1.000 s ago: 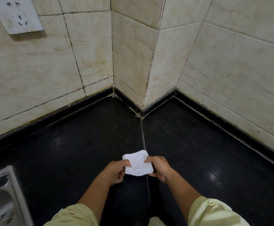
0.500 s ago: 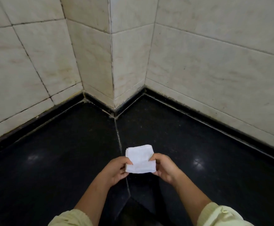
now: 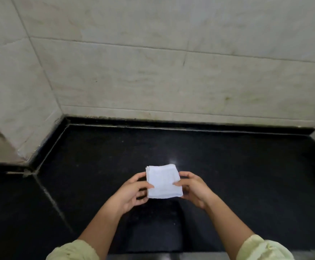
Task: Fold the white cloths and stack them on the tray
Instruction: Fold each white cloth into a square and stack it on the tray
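The folded white cloth (image 3: 163, 182) sits between the two hands, over the black worktop (image 3: 237, 166) and well out from the tiled wall (image 3: 171, 81). The left hand (image 3: 132, 192) pinches its left edge and the right hand (image 3: 195, 189) its right edge, thumbs on top and fingers tucked beneath, so each grip is narrow and closed on fabric. Whether the cloth rests on the worktop or hangs just above it is hard to say from this angle; I would guess it is lifted.

It looks light and soft, a small thick square with several layers showing at its far left corner. Such a bundle will likely sag or spring open if held by one corner, so the sound hold is as now: opposite edges, all layers pinched together, kept level.

By count: one cloth, two hands, two pale green sleeves (image 3: 74, 250). No tray and no other cloths are in view.
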